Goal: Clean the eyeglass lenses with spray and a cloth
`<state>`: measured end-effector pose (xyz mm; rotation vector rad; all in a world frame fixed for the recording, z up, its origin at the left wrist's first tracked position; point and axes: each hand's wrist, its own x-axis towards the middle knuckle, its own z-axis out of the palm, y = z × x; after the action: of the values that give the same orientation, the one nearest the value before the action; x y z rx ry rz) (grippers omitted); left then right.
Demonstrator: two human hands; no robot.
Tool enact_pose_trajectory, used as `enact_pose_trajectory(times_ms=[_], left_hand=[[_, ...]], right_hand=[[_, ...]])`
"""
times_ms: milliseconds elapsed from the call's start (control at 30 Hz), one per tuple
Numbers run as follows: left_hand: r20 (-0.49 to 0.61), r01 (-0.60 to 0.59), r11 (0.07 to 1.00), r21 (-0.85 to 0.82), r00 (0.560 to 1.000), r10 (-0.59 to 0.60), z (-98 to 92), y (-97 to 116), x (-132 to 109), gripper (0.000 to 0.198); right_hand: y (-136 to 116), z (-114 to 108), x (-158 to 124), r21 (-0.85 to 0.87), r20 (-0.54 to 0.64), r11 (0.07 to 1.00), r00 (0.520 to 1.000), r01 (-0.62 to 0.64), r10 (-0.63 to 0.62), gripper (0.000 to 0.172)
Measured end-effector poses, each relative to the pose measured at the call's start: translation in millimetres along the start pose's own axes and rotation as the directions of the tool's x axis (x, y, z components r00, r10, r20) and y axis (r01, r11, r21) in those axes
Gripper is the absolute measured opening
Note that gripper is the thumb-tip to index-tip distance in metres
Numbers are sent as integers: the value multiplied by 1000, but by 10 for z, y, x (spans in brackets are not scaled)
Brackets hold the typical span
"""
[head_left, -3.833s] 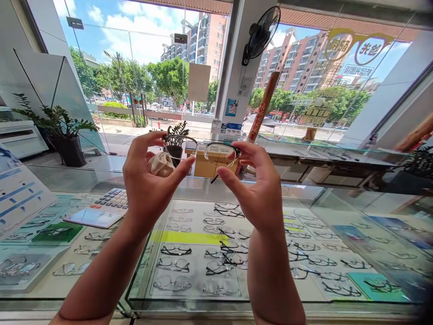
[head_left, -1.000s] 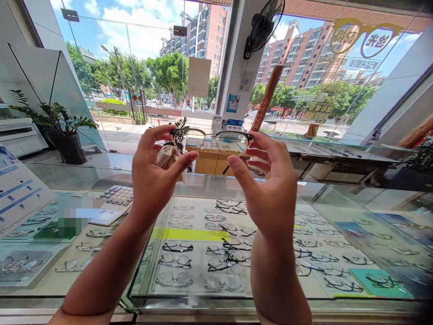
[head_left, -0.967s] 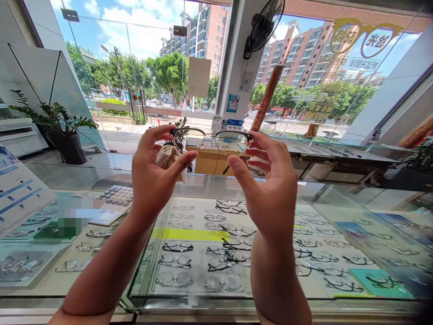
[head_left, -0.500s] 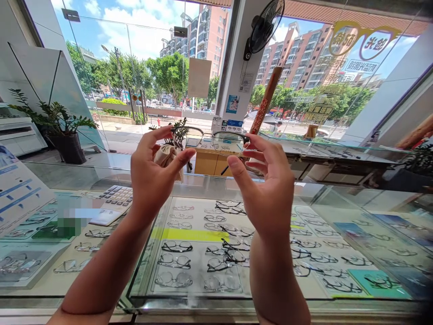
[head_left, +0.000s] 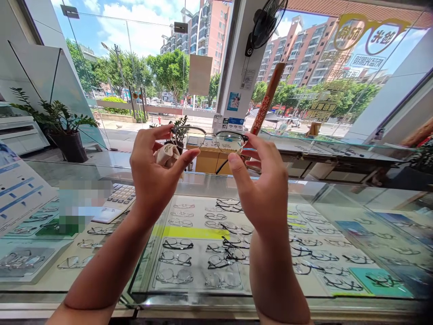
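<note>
A pair of eyeglasses (head_left: 210, 134) with dark upper rims is held up in the air between my two hands. My left hand (head_left: 154, 158) pinches the frame's left end, and a crumpled beige cloth (head_left: 168, 155) is tucked in its palm and lower fingers. At the other end of the frame, my right hand (head_left: 260, 174) grips the right corner between fingers and thumb. One dark temple arm tip hangs below the right lens, near my right thumb. Both lenses are see-through, with the window view behind them.
Below my hands stretches a glass display counter (head_left: 199, 298) with rows of eyeglasses inside. A calculator (head_left: 122, 195) lies on the left, near a printed board (head_left: 23, 189). Beyond stand a potted plant (head_left: 69, 140), a wall fan (head_left: 267, 27) and large windows.
The glasses stay held in both hands, which have shifted only slightly. My right hand is a little further left, and the hanging temple tip has moved slightly left. The view has tilted a bit.
</note>
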<state>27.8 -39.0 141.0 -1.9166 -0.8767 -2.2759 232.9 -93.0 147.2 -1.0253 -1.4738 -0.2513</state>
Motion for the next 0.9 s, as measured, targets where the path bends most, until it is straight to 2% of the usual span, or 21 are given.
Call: enact_pose_trajectory(times_ms=[533,900], left_hand=[[-33,-62,995,76,997,65,-11,84,-32,57],[-18,-64,997,51,998,65,-16,65,-19,63]], right_hand=[[62,70,2,-43,39,999,999,-19,20,47],[59,73,6,-38,39,999,999,-29,31,50]])
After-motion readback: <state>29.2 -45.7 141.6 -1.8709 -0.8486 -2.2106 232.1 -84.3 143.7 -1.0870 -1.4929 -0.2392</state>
